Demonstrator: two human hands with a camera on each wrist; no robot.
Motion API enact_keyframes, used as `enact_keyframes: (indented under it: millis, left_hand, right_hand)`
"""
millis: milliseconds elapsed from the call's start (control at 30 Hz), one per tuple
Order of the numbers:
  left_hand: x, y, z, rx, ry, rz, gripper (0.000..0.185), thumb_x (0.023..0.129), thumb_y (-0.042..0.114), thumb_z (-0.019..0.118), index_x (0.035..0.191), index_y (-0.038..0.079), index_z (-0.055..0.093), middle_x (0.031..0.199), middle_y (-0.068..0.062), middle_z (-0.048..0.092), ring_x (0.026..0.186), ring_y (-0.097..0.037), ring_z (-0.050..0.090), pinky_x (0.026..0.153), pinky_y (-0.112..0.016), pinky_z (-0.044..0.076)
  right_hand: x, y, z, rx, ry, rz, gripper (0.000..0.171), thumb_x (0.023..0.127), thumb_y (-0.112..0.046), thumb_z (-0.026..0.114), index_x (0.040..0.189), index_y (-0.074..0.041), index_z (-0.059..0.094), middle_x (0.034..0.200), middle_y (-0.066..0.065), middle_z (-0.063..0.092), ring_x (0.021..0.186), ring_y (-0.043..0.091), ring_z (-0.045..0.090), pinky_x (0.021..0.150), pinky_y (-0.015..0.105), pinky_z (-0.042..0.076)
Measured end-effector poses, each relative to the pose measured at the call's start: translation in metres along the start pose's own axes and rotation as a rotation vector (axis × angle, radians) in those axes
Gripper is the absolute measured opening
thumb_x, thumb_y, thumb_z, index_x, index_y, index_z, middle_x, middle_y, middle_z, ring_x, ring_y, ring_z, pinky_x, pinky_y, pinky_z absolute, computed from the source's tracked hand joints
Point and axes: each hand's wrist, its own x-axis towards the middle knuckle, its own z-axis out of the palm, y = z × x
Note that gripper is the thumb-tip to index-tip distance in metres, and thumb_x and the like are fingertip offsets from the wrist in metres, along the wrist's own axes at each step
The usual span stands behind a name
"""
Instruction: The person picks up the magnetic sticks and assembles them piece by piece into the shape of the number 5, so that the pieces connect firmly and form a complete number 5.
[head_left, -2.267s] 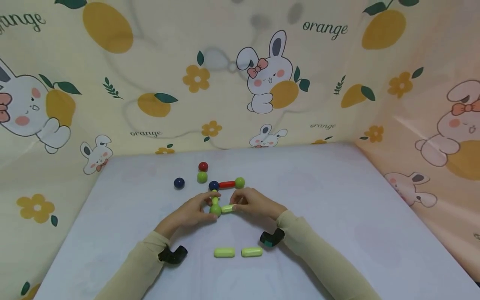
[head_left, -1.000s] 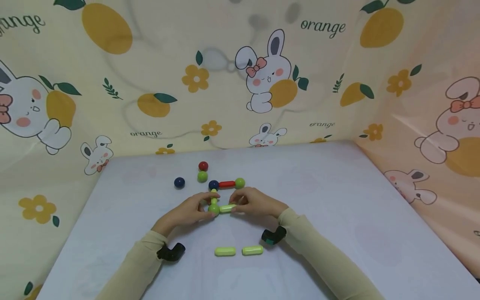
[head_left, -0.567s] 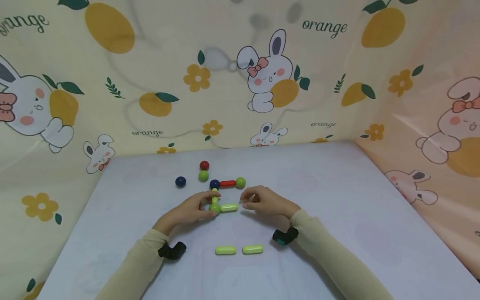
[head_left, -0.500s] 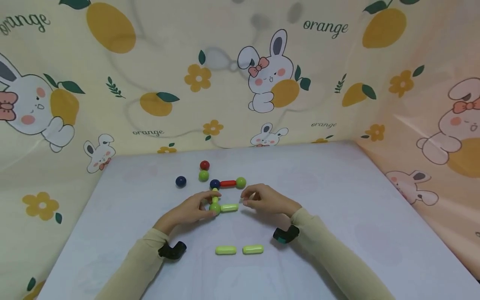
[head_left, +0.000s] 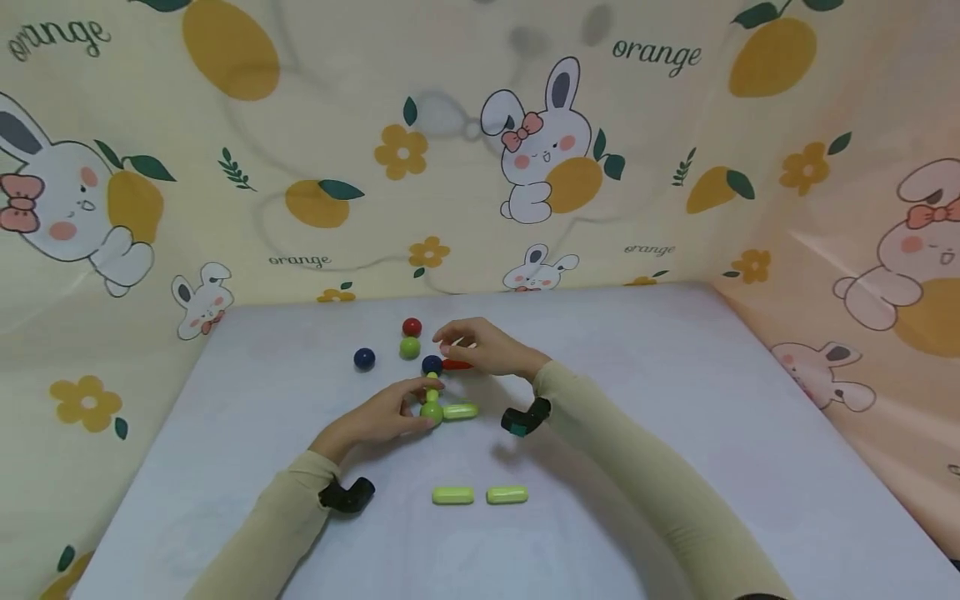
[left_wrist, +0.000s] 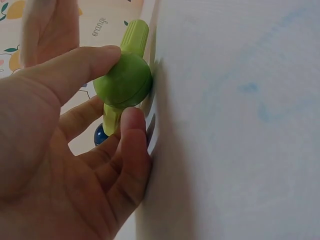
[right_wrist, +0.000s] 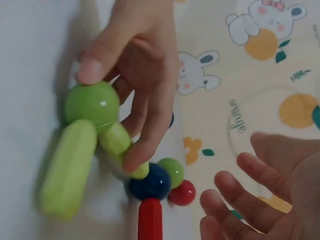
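Counting two loose light-green rods (head_left: 453,496)

**Ball-and-rod assembly: condition and position**

The green ball (head_left: 431,410) is round, glossy and lime-coloured, and rests on the table near centre. A pale green rod (head_left: 460,411) lies flat and runs right from the ball, touching it. A second short green rod (head_left: 432,388) runs from the ball toward the far side and meets a dark blue ball (head_left: 431,364). A red rod (head_left: 454,364) extends right from the blue ball; its far end is hidden.
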Motion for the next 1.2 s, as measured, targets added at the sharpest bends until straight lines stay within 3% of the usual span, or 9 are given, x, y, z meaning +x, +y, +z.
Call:
enact_keyframes:
  millis: [333,600,800,967,1200]
  left_hand:
    - [0.004,0.003,0.003,-0.021,-0.014,-0.003,0.058,0.095,0.023,0.072,0.147,0.014,0.049,0.122,-0.013,0.057,0.074,-0.014,0.050,0.068,-0.023,0.044]
    - [0.002,-0.001,0.006,-0.035,-0.021,0.012,0.056,0.095,0.021,0.071,0.146,0.014,0.049,0.121,-0.014,0.056,0.072,-0.013,0.049,0.065,-0.023,0.043]
    - [0.001,-0.002,0.004,-0.052,-0.018,0.000,0.056,0.095,0.021,0.071,0.146,0.014,0.049,0.123,-0.015,0.056,0.072,-0.014,0.048,0.065,-0.024,0.042]
    - [0.001,-0.003,0.002,-0.060,-0.018,0.013,0.056,0.095,0.020,0.071,0.146,0.013,0.048,0.124,-0.016,0.056,0.070,-0.013,0.047,0.063,-0.023,0.041]
    - [0.001,-0.004,0.001,-0.046,-0.012,0.004,0.058,0.095,0.021,0.071,0.147,0.012,0.048,0.122,-0.014,0.056,0.071,-0.012,0.049,0.065,-0.023,0.043]
  right_hand:
    - [0.048,0.005,0.010,-0.011,-0.045,0.125,0.038,0.104,-0.011,0.052,0.140,-0.004,0.057,0.145,0.014,0.058,0.131,0.029,0.055,0.112,0.040,0.046]
    - [0.066,0.004,0.031,-0.133,-0.084,0.180,0.041,0.103,-0.009,0.054,0.143,-0.007,0.056,0.144,0.014,0.058,0.125,0.027,0.058,0.108,0.037,0.047]
    - [0.072,0.009,0.039,-0.179,-0.087,0.208,0.033,0.101,-0.009,0.058,0.134,-0.009,0.065,0.137,0.013,0.062,0.118,0.024,0.061,0.102,0.034,0.050]
    - [0.072,0.008,0.037,-0.181,-0.062,0.179,0.032,0.100,-0.010,0.061,0.131,-0.009,0.067,0.137,0.009,0.063,0.118,0.023,0.062,0.102,0.034,0.050]
    - [0.060,0.009,0.031,-0.040,0.025,0.113,0.033,0.099,-0.013,0.064,0.132,-0.007,0.065,0.134,0.009,0.065,0.112,0.023,0.064,0.098,0.033,0.053]
